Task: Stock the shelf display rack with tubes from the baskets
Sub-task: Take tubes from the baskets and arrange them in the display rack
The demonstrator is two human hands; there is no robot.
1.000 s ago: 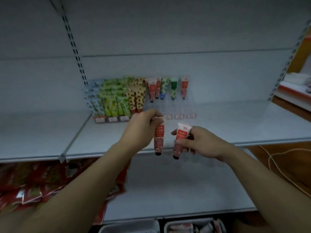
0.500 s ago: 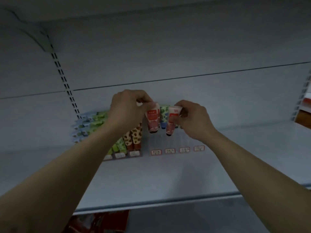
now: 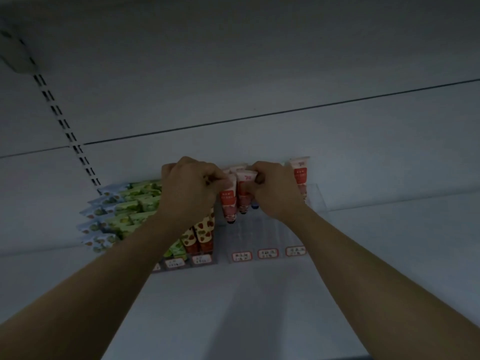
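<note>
A clear display rack [image 3: 315, 196] stands at the back of a white shelf [image 3: 233, 307]. Its left rows are filled with green and strawberry-print tubes [image 3: 135, 203]. My left hand [image 3: 189, 188] pinches the top of a red-and-white tube [image 3: 228, 201], cap hanging down over a rack row. Right beside it, my right hand [image 3: 275, 190] pinches a second red tube [image 3: 243, 196] by its top. Another red tube [image 3: 300, 175] stands in the rack's right row. A blue cap [image 3: 255, 206] peeks out below my right hand.
Small red-framed price labels [image 3: 267, 253] line the rack's front edge. The rack rows under my hands hold nothing in front. A slotted upright [image 3: 65, 126] runs up the back panel at the left. Another shelf overhangs from above.
Both hands rose from below the shelf edge to the rack, each carrying its red tube. They now sit close together over the rack's middle rows; the view has tilted upward.
</note>
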